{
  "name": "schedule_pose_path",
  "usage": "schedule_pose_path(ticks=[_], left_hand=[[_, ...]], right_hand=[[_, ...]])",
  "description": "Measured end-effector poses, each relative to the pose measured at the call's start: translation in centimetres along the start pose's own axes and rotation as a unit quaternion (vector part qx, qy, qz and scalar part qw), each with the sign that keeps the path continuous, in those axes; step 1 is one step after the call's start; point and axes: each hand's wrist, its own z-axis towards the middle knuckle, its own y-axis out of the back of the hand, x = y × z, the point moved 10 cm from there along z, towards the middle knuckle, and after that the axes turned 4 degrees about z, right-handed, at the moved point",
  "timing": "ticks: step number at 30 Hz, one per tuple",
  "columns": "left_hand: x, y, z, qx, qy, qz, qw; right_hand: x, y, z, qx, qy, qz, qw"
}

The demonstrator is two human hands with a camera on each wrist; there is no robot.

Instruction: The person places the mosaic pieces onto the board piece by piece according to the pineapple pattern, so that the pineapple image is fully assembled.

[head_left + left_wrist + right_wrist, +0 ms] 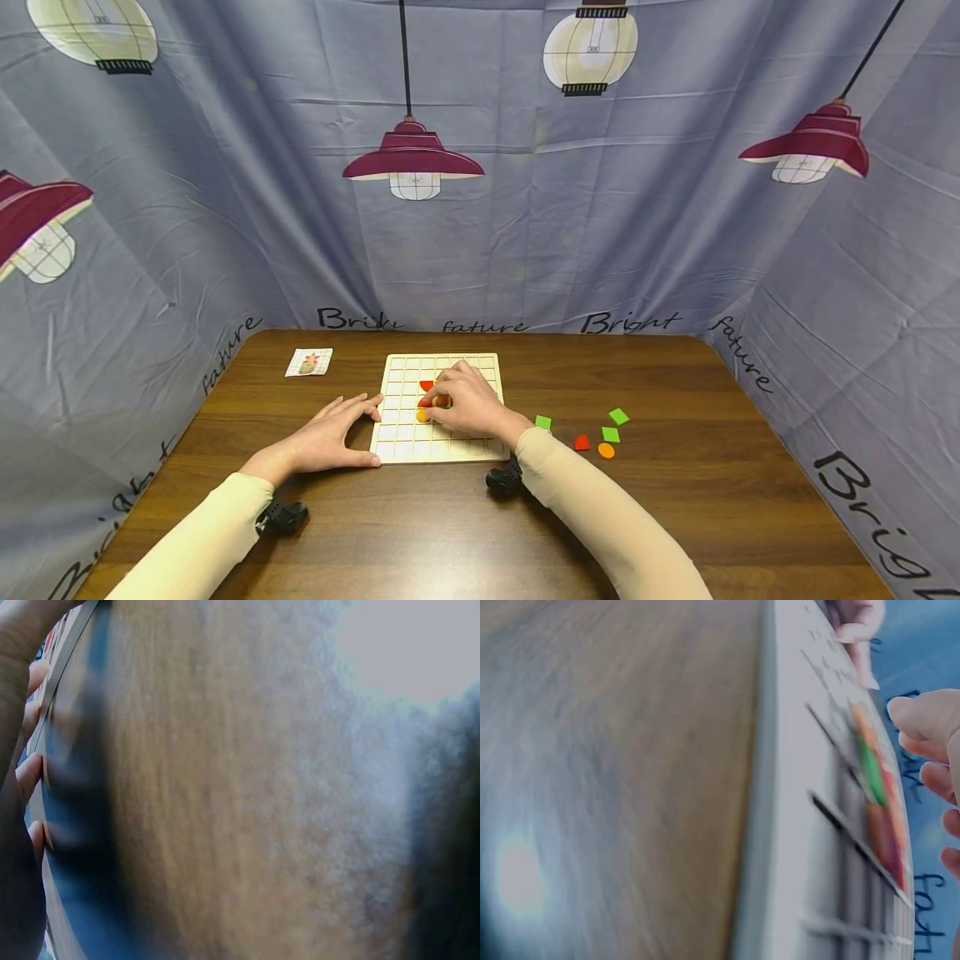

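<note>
- The pale wooden grid board (438, 446) lay on the brown wooden table (675, 517), directly under the right hand (467, 402).
- The right hand's curled fingertips met at small red and orange pieces (425, 408), seating them in cells.
- The left hand (333, 433), fingers straight, pressed the board's near-left edge, seemingly to steady it.
- Loose green, red and orange pieces (600, 433) waited just right of the right wrist.

A small printed card (308, 362) lies flat near the far left part of the brown wooden table (720, 500), well apart from all else. To the right, five loose coloured pieces sit on the tabletop in a cluster: a green square (543, 422), a second green square (618, 416), a third green square (611, 434), a red piece (582, 442) and an orange round piece (606, 451). None touch each other. A grey-blue fabric backdrop (645, 242) encloses the table on three sides, printed with hanging lamps, bulbs and lettering.
</note>
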Motion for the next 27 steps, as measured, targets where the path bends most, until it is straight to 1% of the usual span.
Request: schedule_pose_path(ticks=[3, 6, 11, 15, 18, 21, 27], left_hand=[[-0.1, 0.0, 0.0, -0.001, -0.002, 0.000, 1.0000], [-0.2, 0.0, 0.0, -0.001, -0.004, -0.002, 1.0000], [-0.1, 0.1, 0.0, -0.007, -0.004, 0.001, 1.0000], [-0.1, 0.2, -0.1, -0.013, -0.007, 0.001, 0.9999], [0.0, 0.2, -0.2, -0.015, -0.009, 0.003, 0.9998], [-0.1, 0.2, -0.2, -0.015, -0.010, 0.005, 0.9998], [-0.2, 0.1, -0.1, -0.015, -0.012, 0.006, 0.9998]], right_hand=[[-0.9, 2.1, -0.9, -0.020, -0.002, 0.013, 1.000], [-2.3, 4.9, -2.4, -0.044, -0.006, 0.027, 0.999], [-5.4, 9.6, -6.0, -0.079, -0.030, 0.040, 0.996], [-7.6, 12.2, -9.3, -0.092, -0.054, 0.038, 0.994], [-9.0, 13.4, -11.6, -0.091, -0.072, 0.029, 0.993], [-9.9, 14.1, -13.8, -0.087, -0.089, 0.026, 0.992], [-11.3, 14.1, -17.5, -0.077, -0.110, 0.025, 0.991]])
